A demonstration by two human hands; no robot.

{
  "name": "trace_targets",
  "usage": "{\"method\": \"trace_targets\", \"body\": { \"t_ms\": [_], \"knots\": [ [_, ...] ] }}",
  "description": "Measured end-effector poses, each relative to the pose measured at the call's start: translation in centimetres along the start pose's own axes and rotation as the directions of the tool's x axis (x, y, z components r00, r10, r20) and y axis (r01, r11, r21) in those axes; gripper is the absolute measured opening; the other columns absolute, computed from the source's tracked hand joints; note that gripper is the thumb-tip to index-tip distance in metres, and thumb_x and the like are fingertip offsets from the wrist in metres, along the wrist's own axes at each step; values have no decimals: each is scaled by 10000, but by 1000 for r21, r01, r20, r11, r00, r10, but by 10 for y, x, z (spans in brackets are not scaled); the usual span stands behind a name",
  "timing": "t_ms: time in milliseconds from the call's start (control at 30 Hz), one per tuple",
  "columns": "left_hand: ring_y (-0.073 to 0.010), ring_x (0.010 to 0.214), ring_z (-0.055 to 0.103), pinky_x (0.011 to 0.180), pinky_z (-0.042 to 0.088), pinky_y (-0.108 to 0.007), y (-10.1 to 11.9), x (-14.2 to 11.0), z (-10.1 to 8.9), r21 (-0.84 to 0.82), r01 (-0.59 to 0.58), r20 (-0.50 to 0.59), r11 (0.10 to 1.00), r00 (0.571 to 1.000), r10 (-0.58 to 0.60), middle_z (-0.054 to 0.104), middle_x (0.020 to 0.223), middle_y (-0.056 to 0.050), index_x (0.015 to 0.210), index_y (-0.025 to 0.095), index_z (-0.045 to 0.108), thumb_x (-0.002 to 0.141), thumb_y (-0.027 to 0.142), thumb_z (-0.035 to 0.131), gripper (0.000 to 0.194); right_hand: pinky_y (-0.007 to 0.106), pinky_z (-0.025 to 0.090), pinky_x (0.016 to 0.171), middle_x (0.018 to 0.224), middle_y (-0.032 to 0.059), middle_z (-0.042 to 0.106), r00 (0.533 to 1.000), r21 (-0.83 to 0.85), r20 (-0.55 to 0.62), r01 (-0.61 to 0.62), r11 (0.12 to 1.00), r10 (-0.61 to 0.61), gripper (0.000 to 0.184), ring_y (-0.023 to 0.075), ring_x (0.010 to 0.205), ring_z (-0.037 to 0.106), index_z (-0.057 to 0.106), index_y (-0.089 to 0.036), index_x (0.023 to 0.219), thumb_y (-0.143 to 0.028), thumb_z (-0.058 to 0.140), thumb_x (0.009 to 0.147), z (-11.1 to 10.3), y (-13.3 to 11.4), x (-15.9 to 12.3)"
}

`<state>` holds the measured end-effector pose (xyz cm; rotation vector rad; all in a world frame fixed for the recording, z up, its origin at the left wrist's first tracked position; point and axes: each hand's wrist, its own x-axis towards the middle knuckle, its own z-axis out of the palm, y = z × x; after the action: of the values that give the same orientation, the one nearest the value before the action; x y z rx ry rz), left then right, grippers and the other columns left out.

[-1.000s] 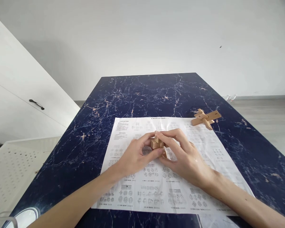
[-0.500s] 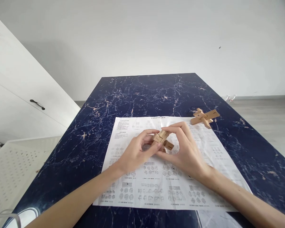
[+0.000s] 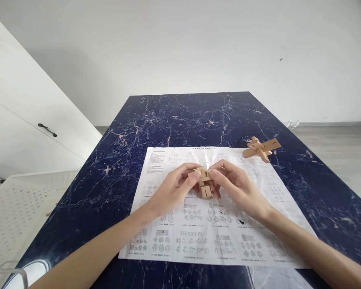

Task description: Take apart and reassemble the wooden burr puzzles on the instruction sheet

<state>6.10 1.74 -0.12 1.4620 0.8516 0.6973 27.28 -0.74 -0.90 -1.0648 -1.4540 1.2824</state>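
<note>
Between my two hands is a wooden interlocking puzzle (image 3: pixel 205 190), made of light notched blocks, with a dark stroke marked on the block end facing me. My left hand (image 3: pixel 176 188) grips its left side, thumb on top and fingers curled behind. On the right side, my right hand (image 3: pixel 239 186) pinches it with thumb and fingers. The fingers hide part of the puzzle. Beneath both hands lies a printed instruction sheet (image 3: pixel 198 251) with rows of small diagrams. Beyond my right hand, a second wooden puzzle piece assembly (image 3: pixel 262 149), cross-shaped and marked, rests at the sheet's upper right corner.
The dark blue marbled table (image 3: pixel 180 120) reaches toward a pale wall (image 3: pixel 186 48). A white cabinet (image 3: pixel 33 108) with a black handle stands at left, above a perforated cream surface (image 3: pixel 27 200). A round white object (image 3: pixel 33 275) shows at the lower left.
The puzzle in my hands has been turned, so a marked block end now faces me. My right hand has shifted from an arched grip above it to a lower pinch at its side.
</note>
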Motion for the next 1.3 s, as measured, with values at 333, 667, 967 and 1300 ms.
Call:
{"method": "trace_targets", "body": {
  "t_ms": [333, 667, 967, 1300],
  "knots": [
    [-255, 1059, 753, 917, 606, -392, -1, 0, 0, -67, -10, 56, 998, 998, 14, 767, 1131, -81, 1370, 228, 590, 992, 390, 758, 445, 287, 545, 553, 706, -15, 656, 999, 33, 11, -38, 999, 38, 371, 134, 564, 622, 614, -215, 948, -572, 626, 1050, 0, 0, 1],
    [-224, 948, 690, 859, 571, -374, 0, 1, 0, 78, -79, 8, 994, 997, 78, 720, 1083, -94, 1172, 173, 689, 1115, 568, 456, 463, 279, 503, 550, 717, -17, 654, 999, 33, 28, 30, 999, -31, 300, 132, 590, 584, 606, -215, 1003, -506, 637, 1067, 2, 6, 0],
    [-185, 853, 658, 756, 530, -310, -4, 0, 1, 107, -125, 9, 986, 992, 125, 681, 977, -45, 1126, 182, 668, 1113, 523, 493, 383, 288, 466, 589, 692, -28, 615, 999, -27, 43, 19, 999, -18, 314, 134, 609, 560, 603, -219, 974, -516, 621, 1074, 0, 1, -2],
    [-161, 736, 613, 648, 446, -286, -6, -2, 2, 251, -158, -18, 955, 986, 167, 691, 893, -37, 995, 194, 608, 1112, 494, 490, 343, 305, 421, 585, 654, -36, 575, 996, -17, 75, -48, 999, 49, 339, 137, 584, 524, 599, -219, 944, -537, 613, 1063, -2, -2, -3]
  ]
}}
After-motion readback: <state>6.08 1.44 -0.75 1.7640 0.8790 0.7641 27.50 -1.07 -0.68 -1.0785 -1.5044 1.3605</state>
